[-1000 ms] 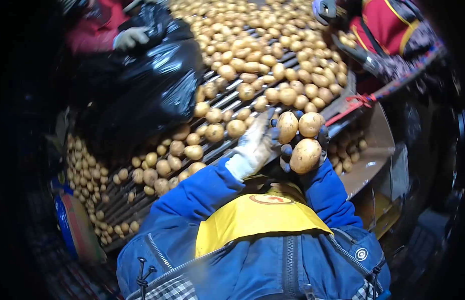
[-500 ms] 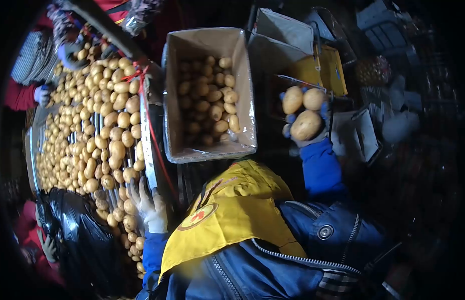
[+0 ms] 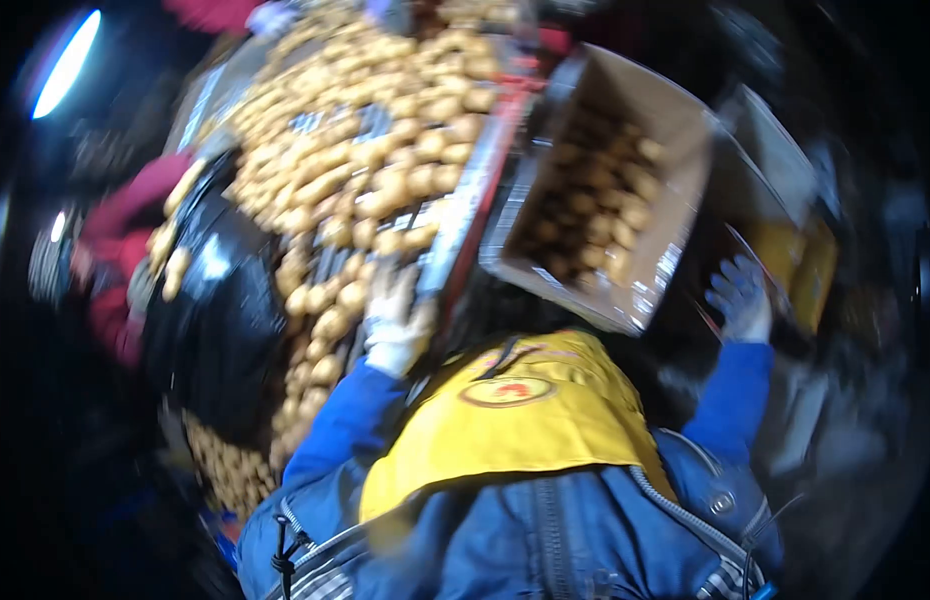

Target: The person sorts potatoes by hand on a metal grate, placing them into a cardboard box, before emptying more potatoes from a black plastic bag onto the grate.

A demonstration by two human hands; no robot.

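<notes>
The view is smeared by motion. My left hand [image 3: 397, 315], in a whitish glove, lies at the right edge of the potatoes [image 3: 385, 190] on the sorting surface, fingers spread. On the right, my right hand [image 3: 742, 298] wears a glove with blue fingers; its fingers are apart and nothing is in it. Between the hands, farther forward, a cardboard box [image 3: 678, 190] lined with clear plastic holds several potatoes [image 3: 600, 205]. A metal rail [image 3: 465, 215] runs along the surface beside the box.
A black plastic bag [image 3: 220, 310] stands left of the potatoes. Beyond it is a person in red sleeves [image 3: 125, 225]. More gloved hands show at the top edge. A yellow container [image 3: 810, 265] and a white box [image 3: 775, 150] are at the right.
The view has turned, so the box and potatoes sit farther right. The potatoes that were in my right hand are gone from it, and its fingers are now spread. My left hand stays by the rail.
</notes>
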